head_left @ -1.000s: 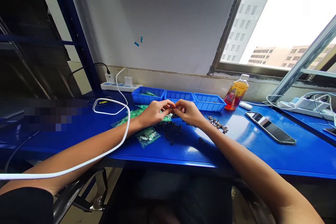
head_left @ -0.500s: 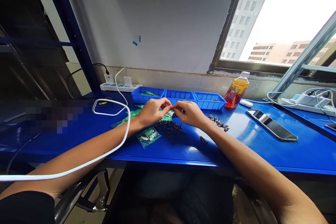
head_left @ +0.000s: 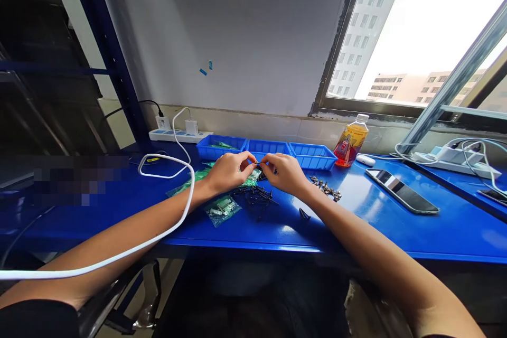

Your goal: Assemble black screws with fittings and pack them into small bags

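Observation:
My left hand [head_left: 228,171] and my right hand [head_left: 287,173] meet above the blue table, fingertips nearly touching. Both are closed in a pinch on a small dark piece [head_left: 257,163], too small to make out fully. Below them lies a pile of black screws [head_left: 259,196]. Several more black screws [head_left: 304,214] lie apart, nearer the front edge. Beside my right wrist are scattered silvery-brown metal fasteners [head_left: 327,188]. Green plastic packets [head_left: 198,177] are partly hidden behind my left hand, and a clear bag of pale parts [head_left: 223,209] rests under my left wrist.
Blue bins [head_left: 312,157] stand in a row behind my hands; the left one holds green packets. A drink bottle [head_left: 351,141] and a phone [head_left: 402,191] are at right. A white cable [head_left: 158,236] loops over my left forearm from the power strip [head_left: 180,135].
The view has shifted slightly, so the right-hand things appear a little further left. Both hands keep pinching, with the fingertips slightly further apart and the dark piece showing more between them.

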A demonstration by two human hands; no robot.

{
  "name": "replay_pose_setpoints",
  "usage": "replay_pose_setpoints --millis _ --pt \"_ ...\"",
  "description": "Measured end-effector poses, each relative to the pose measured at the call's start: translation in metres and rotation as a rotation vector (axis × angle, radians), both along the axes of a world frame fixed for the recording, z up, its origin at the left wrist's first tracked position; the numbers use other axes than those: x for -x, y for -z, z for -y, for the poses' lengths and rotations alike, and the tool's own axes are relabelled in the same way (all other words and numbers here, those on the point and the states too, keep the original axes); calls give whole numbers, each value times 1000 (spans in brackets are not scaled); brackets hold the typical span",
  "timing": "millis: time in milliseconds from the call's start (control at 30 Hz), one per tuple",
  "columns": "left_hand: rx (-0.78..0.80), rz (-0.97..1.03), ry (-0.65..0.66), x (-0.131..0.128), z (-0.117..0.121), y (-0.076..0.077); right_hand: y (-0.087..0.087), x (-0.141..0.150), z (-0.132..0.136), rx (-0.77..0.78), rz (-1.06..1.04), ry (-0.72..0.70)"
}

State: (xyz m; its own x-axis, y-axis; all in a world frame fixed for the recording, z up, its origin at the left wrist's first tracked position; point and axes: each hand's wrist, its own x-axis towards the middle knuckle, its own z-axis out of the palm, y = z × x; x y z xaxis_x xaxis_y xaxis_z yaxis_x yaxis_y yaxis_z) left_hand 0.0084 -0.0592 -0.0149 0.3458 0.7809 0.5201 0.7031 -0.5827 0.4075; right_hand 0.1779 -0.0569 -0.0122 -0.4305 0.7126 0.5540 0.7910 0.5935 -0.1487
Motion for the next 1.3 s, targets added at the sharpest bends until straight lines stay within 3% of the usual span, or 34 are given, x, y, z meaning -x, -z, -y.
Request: replay_pose_setpoints --millis 667,1300 --pt "47 -26 30 -1 -1 2 5 4 0 49 52 -2" --pt "174 142 146 -2 0 1 6 1 -2 -74 -15 -94"
